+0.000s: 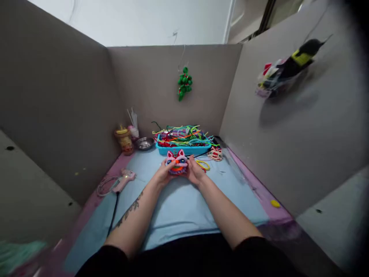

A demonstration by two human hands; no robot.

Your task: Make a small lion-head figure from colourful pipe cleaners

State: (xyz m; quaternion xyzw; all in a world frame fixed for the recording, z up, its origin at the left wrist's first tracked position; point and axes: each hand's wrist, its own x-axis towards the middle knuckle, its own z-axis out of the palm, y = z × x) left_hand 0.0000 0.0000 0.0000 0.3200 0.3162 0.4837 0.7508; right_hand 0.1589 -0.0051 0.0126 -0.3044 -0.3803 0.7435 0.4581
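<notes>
A small fuzzy animal-face figure (177, 168) with pink ears, blue eyes and an orange mouth is held upright at the middle of the table. My left hand (164, 172) grips its left side, thumb across the front. At its right side, my right hand (195, 171) holds it too, with the fingers partly hidden behind it. Just beyond the figure is a blue basket (184, 149) heaped with colourful fuzzy stems (187, 134). Yellow loops (203, 165) lie right of my right hand, near a red and cream face piece (215, 154).
A pink glue gun (123, 181) with its cord lies on the left. Behind it are a brown cup (124, 141) and a metal bowl (145, 143). Grey panels enclose the table; a green decoration (185, 84) hangs at the back. A yellow object (275, 203) lies at the right edge.
</notes>
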